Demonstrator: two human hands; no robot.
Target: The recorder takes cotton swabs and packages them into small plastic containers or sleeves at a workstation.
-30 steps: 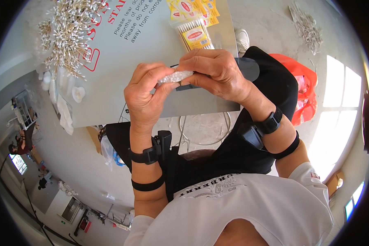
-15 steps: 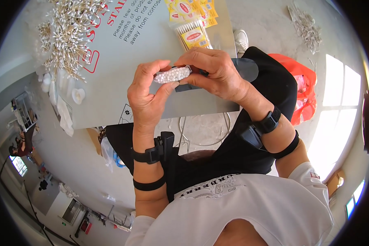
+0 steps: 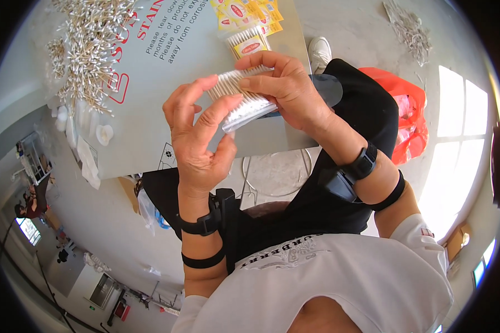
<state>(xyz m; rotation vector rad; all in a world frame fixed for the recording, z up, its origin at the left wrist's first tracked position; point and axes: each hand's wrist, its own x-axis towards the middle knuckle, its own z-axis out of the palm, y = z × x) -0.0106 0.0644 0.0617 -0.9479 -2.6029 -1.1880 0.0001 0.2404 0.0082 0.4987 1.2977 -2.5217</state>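
Cotton swab pack (image 3: 230, 87): clear plastic sleeve, flat, roughly rectangular. Filled with one close row of pale tan sticks, white cotton tips at far and near ends. Clear film edge along near side. Held aloft, tilted, near edge slanting with left corner nearest, above near part of bench (image 3: 144, 141), between left hand (image 3: 197, 133) and right hand (image 3: 294, 89).

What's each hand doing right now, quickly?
Left hand: part-open, fingers at the left side of the cotton swab pack; whether it grips cannot be told.
Right hand: closed, holding the cotton swab pack.
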